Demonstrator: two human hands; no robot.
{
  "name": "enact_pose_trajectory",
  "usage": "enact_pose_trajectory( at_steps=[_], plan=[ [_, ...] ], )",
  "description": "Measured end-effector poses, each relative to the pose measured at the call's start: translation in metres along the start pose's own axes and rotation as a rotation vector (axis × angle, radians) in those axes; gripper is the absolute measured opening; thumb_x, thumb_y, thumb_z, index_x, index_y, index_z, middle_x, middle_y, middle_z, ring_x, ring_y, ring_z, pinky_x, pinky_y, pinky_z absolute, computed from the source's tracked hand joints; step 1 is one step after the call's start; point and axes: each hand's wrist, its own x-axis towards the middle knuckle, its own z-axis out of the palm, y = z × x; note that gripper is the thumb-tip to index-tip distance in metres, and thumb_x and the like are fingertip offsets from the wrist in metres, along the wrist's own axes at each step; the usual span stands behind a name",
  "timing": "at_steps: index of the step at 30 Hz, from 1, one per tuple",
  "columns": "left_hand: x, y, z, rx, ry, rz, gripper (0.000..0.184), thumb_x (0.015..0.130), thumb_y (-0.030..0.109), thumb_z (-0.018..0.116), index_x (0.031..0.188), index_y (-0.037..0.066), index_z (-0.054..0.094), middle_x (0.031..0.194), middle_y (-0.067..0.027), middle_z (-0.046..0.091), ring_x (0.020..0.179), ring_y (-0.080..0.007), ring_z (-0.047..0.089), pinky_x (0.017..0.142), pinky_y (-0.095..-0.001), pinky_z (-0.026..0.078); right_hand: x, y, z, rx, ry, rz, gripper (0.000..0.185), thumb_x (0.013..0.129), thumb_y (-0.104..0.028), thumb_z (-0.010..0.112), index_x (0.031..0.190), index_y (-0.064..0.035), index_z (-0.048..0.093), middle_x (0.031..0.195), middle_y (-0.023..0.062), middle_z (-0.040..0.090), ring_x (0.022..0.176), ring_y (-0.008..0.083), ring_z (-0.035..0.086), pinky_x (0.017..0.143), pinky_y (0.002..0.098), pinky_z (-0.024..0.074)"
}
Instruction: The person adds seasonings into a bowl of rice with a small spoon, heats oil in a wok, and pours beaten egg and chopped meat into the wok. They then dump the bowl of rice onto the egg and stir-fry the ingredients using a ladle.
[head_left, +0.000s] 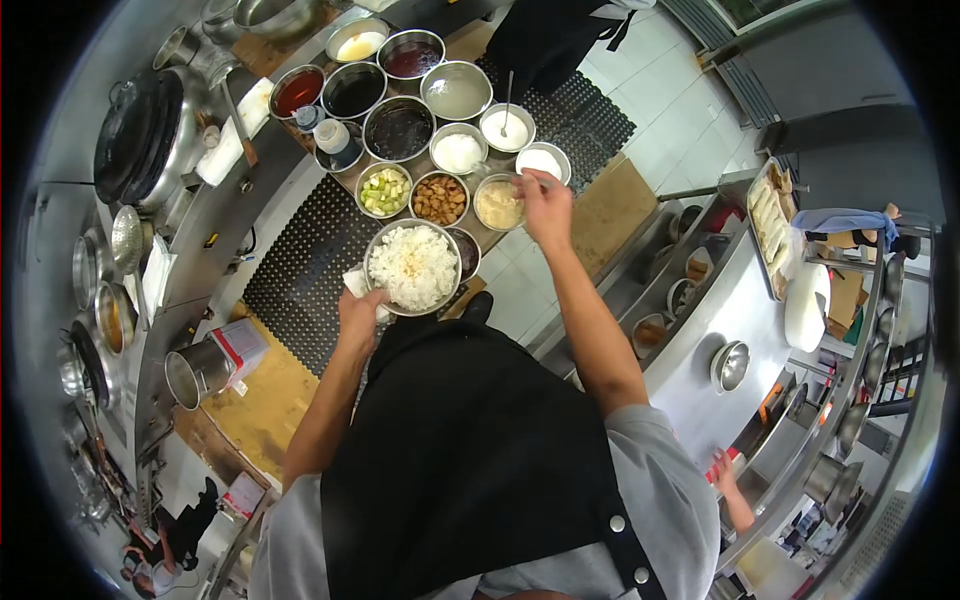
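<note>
**A:** Start at the left. State of the left hand [362, 314]?

**B:** Closed on the near-left side of the bowl of rice [415, 313], thumb at the rim. A folded white cloth [354, 280] is beside the grip. The remaining fingers are partly hidden; their exact opening cannot be read.

**A:** Position of that bowl?

**B:** Forward and right of the left wrist, in contact with the hand, mouth facing up. It is round: no long axis. The rice [407, 262] carries a few pale tan grains near its middle.

**A:** Adjacent items?

**B:** Beyond the rim, left to right: diced green pieces [383, 191], then browned pieces [440, 199]. A bowl of dark contents [477, 262] sits against the right side, partly covered by the rice bowl.

**A:** Next, the bowl of pale grains [477, 207]?

**B:** Right of and beyond the rice bowl. The right hand [549, 213] is much the nearer of the two.

**A:** Bearing from the right fingers?

**B:** Just to their left and slightly toward the wearer; the fingertips are at its right edge. This vessel is also round, so only the offset matters, not an axis.

**A:** Right finger opening?

**B:** Bent inward, with the tips near one another. Cannot tell the gap, or whether anything is pinched between them.
</note>
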Motion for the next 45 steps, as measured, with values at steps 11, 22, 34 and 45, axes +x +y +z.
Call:
enact_pose_trajectory(
  at_steps=[11,22,34,45],
  plan=[
    [0.009,0.003,-0.019,-0.084,0.02,0.071,0.057,0.078,-0.009,0.057,0.134,-0.008,0.054,0.125,-0.0159,0.066,0.108,-0.0259,0.068,0.094,-0.036,0.056,0.048,0.058,0.065,-0.318,-0.108,-0.08,0.025,0.1,-0.014,0.061,0.108,0.0078,0.069,0.09,0.0129,0.076,0.066,0.0168,0.07,0.063,0.0289,0.0552],
    [0.029,0.028,-0.007,0.03,-0.002,0.057,0.056,0.079,-0.007,0.059,0.135,-0.005,0.054,0.123,-0.013,0.067,0.107,-0.0233,0.068,0.092,-0.034,0.055,0.042,0.018,0.042,0.18,0.007,0.432,0.023,0.098,-0.013,0.057,0.111,0.0022,0.067,0.094,0.0143,0.076,0.07,0.0183,0.072,0.05,0.0279,0.0462],
    [0.056,0.034,0.064,0.063,-0.138,0.063,0.048,0.078,-0.004,0.063,0.125,0.0,0.058,0.105,-0.009,0.07,0.08,-0.0166,0.069,0.057,-0.0288,0.057,-0.01,-0.022,-0.064,-0.08,0.263,0.145,0.025,0.102,-0.019,0.059,0.114,0.0009,0.069,0.097,0.0115,0.076,0.077,0.0135,0.071,0.055,0.026,0.0495],
    [0.011,0.006,0.043,0.085,-0.126,0.006,0.045,0.081,-0.005,0.059,0.127,-0.003,0.059,0.105,-0.0096,0.071,0.08,-0.018,0.07,0.058,-0.0295,0.056,0.042,0.067,-0.063,-0.13,0.326,0.127,0.023,0.097,-0.015,0.062,0.105,0.0061,0.069,0.086,0.0157,0.077,0.064,0.0166,0.071,0.058,0.0306,0.0543]
  ],
)
